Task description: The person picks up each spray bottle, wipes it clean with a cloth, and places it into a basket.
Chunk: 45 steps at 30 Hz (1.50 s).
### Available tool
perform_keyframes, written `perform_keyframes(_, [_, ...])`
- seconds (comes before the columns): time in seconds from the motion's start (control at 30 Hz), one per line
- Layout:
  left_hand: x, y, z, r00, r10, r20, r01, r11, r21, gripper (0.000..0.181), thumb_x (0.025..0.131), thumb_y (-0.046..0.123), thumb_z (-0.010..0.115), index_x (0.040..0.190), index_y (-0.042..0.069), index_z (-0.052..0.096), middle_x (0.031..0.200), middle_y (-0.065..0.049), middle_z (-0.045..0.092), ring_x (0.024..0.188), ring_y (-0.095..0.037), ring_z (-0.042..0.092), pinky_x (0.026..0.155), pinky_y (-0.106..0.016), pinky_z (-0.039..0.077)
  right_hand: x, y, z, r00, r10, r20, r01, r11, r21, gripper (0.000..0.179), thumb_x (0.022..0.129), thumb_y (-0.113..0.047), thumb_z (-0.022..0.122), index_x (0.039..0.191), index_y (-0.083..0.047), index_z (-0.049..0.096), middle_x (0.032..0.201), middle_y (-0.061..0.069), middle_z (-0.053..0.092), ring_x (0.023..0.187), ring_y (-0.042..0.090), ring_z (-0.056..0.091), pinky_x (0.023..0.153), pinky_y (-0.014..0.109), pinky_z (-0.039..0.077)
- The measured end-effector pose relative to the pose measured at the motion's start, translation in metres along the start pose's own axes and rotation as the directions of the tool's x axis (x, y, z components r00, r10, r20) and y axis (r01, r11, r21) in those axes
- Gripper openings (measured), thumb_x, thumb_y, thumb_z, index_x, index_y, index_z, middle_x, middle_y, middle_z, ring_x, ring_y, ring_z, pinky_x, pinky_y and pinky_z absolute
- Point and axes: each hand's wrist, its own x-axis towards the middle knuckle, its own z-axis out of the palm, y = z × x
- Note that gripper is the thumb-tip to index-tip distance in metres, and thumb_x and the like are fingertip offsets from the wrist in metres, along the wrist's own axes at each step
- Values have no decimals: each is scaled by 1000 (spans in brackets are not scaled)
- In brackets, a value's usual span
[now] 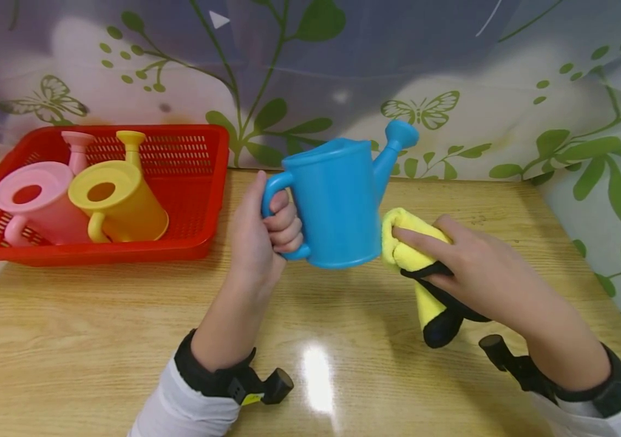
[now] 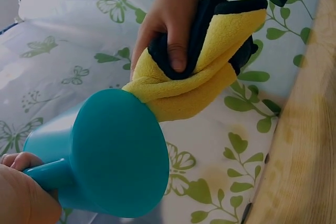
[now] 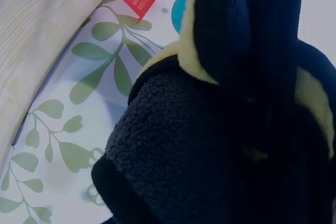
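In the head view my left hand [image 1: 266, 227] grips the handle of a blue watering can [image 1: 337, 203], held up above the table with its spout to the right. My right hand [image 1: 468, 267] holds a bunched yellow and black cloth [image 1: 411, 243] against the can's lower right side. The left wrist view shows the can's round base [image 2: 121, 153] and the cloth [image 2: 194, 87] touching its rim, with the right thumb pressed on the dark side. Dark folds of the cloth [image 3: 173, 135] fill much of the right wrist view and hide the right fingers there.
At the left stands a red basket [image 1: 195, 243] holding a pink watering can [image 1: 50, 203] and a yellow watering can [image 1: 124, 203]. A wooden table [image 1: 124, 340] lies beneath, backed by a leaf-and-butterfly patterned cloth [image 1: 343, 67] that also covers the right side.
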Motion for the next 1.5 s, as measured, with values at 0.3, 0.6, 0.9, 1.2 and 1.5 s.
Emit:
perform_keyframes(0.3, [0, -4, 2, 998, -16, 62, 15, 1000, 24, 50, 106, 34, 25, 60, 18, 34, 44, 12, 32, 36, -5, 23, 41, -21, 14, 3, 4, -3, 997, 8, -77, -8, 1000, -3, 75, 69, -9, 84, 135, -24, 50, 96, 11, 52, 54, 12, 39, 47, 26, 33])
perform_keyframes(0.6, [0, -6, 2, 996, -22, 91, 18, 999, 40, 49, 106, 33, 24, 61, 18, 34, 44, 12, 32, 36, -5, 24, 40, -20, 15, 13, 3, -10, 991, 70, -116, -69, 998, 5, 70, 71, -7, 83, 134, -20, 53, 101, 17, 54, 53, 17, 43, 45, 31, 35])
perform_keyframes(0.9, [-1, -7, 3, 993, -34, 111, 28, 998, 57, 49, 106, 34, 25, 61, 17, 34, 44, 12, 33, 36, -5, 25, 39, -20, 17, 24, 6, -20, 983, 114, -146, -118, 993, -20, 70, 75, -7, 81, 137, -19, 51, 95, 17, 51, 49, 16, 35, 44, 29, 30])
perform_keyframes(1.2, [-1, -10, 2, 989, -35, 145, 27, 998, 55, 50, 106, 34, 24, 60, 17, 34, 44, 12, 33, 37, -7, 23, 39, -20, 17, 31, 10, -28, 975, 163, -150, -168, 986, -22, 66, 79, -9, 78, 138, -18, 50, 103, 20, 52, 53, 22, 41, 46, 36, 35])
perform_keyframes(1.5, [-1, -11, 4, 987, -57, 151, 46, 996, 74, 50, 106, 34, 24, 60, 16, 33, 44, 12, 32, 36, -6, 23, 39, -19, 17, 37, 7, -37, 956, 281, -86, -284, 958, -27, 66, 87, -14, 71, 146, -21, 41, 108, 21, 49, 53, 25, 42, 46, 40, 37])
